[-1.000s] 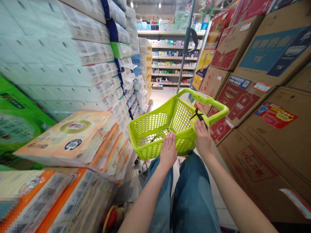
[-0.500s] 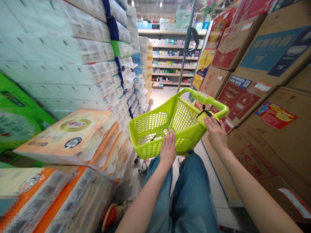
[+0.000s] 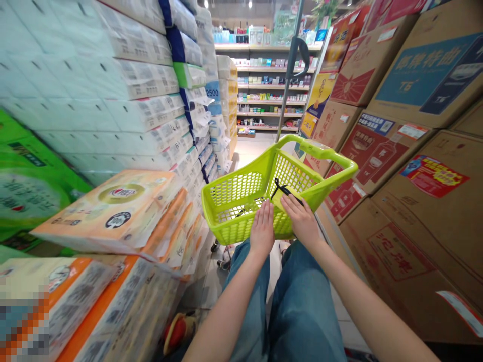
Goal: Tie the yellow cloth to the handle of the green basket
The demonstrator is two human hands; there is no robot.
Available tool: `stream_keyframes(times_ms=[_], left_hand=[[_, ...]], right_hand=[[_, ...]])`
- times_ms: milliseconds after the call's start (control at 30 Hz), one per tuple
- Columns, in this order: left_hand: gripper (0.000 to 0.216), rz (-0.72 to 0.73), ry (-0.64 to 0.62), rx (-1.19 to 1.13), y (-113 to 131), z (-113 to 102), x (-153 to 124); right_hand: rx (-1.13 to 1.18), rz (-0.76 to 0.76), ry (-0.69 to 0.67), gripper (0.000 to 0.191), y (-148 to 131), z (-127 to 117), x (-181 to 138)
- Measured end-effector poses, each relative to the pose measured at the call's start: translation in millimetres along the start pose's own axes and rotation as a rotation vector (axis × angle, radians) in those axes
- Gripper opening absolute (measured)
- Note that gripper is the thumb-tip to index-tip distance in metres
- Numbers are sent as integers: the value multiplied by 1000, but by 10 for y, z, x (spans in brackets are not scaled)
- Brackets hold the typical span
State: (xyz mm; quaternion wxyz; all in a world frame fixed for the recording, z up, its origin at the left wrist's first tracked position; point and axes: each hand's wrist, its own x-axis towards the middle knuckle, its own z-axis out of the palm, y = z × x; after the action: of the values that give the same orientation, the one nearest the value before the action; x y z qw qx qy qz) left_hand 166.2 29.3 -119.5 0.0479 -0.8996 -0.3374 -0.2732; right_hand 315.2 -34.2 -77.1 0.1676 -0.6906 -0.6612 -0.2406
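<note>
A lime-green shopping basket (image 3: 236, 232) with lattice sides and a loop handle stands tilted before my knees. My left hand (image 3: 261, 232) lies on its near rim, fingers stretched out and together. Just to the right, my right hand (image 3: 304, 224) presses a yellow cloth (image 3: 278, 199) with a black cord against the same rim. Its fingers are laid over the cloth, and the thumb is hidden. No goods show inside the basket.
Tissue packs (image 3: 109, 206) and tall white paper stacks (image 3: 151, 110) line the left. Cardboard cartons (image 3: 407, 211) are piled on the right. A metal pole with a grey handle (image 3: 296, 58) rises behind the basket. Stocked shelves (image 3: 264, 90) stand at the back.
My right hand has slid left along the basket rim with the yellow cloth, from the handle end to beside my left hand. The left hand stays on the rim.
</note>
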Motion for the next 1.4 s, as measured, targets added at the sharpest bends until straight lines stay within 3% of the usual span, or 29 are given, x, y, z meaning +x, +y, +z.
stream_keyframes(times_ms=[67,133,233,300,367,500,567,633,733,833,900,967,1067,1167,1233,1300,1400], left_hand=[[85,5,-5,-15,1,-5,0],[86,7,-12,-26,6,-8,1],[86,-3,-21,-25,16,-9,4],[85,-7,-27,-25,20,-8,5],[86,-9,-27,-27,22,-6,4],[83,-13,-8,-9,21,5,-1],[82,-14,0,4,19,15,-3],[83,-19,3,11,18,24,-3],[85,-20,-2,8,17,29,-1],[87,-7,-22,-6,17,26,3],[88,-9,-32,-12,17,24,4],[88,-12,-33,-13,17,22,5],[87,-15,-34,-9,19,17,5],[83,-21,-31,8,22,10,6],[81,-20,-21,17,26,8,7],[81,-19,-14,15,30,10,7],[84,-22,-21,-1,31,18,9]], right_hand=[[-41,-14,4,69,402,-123,17],[-99,81,50,70,799,-226,54],[-120,267,124,74,1072,-268,124],[-98,347,155,77,932,-204,154],[-67,349,152,79,577,-94,157],[30,181,78,75,-214,99,110],[59,105,33,72,-362,114,89],[68,10,-20,70,-262,63,80],[41,-81,-58,71,231,-94,80],[-17,24,15,69,771,-241,101],[-32,148,85,67,942,-269,129],[-32,274,135,68,878,-218,154],[-3,345,135,72,398,-34,156],[88,233,86,73,-194,144,109],[124,163,73,72,-412,188,67],[123,81,47,72,-382,151,33],[72,-30,-5,73,84,-20,20]])
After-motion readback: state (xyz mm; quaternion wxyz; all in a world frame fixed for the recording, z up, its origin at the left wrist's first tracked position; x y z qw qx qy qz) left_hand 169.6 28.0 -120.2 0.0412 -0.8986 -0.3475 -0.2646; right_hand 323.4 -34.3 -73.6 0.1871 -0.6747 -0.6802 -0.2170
